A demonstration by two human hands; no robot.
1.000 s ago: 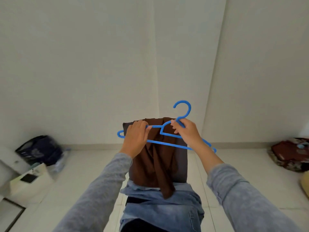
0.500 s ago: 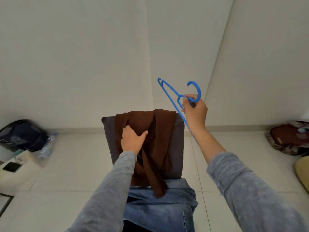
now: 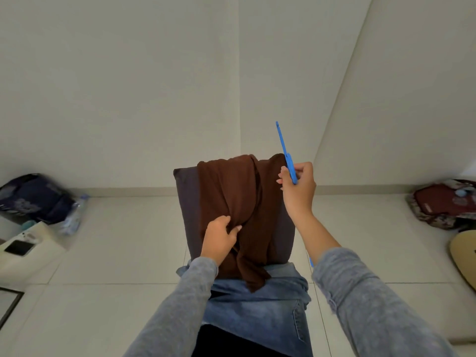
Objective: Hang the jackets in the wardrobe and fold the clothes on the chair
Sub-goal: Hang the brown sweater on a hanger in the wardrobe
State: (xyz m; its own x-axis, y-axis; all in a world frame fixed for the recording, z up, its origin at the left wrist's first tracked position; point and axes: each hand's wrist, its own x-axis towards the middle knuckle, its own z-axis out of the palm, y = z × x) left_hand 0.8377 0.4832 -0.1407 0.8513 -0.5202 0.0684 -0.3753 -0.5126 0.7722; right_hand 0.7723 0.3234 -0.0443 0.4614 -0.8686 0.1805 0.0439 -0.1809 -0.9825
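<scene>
A brown garment hangs over the dark grey backrest of the chair in front of me. My left hand pinches a fold of that brown cloth low on the backrest. Blue jeans lie bunched on the seat below. My right hand grips a blue plastic hanger, seen edge-on and upright beside the chair's top right corner. The hanger's lower tip shows under my right forearm. No wardrobe is in view.
White walls meet in a corner behind the chair. On the tiled floor at left lie a dark blue bag, a plastic bottle and a white box. A maroon patterned bag and a tan round object are at right.
My right hand has swung the hanger from flat over the chair to edge-on at the chair's right. My left hand has let go of the hanger, slid down the backrest and gripped the brown cloth.
</scene>
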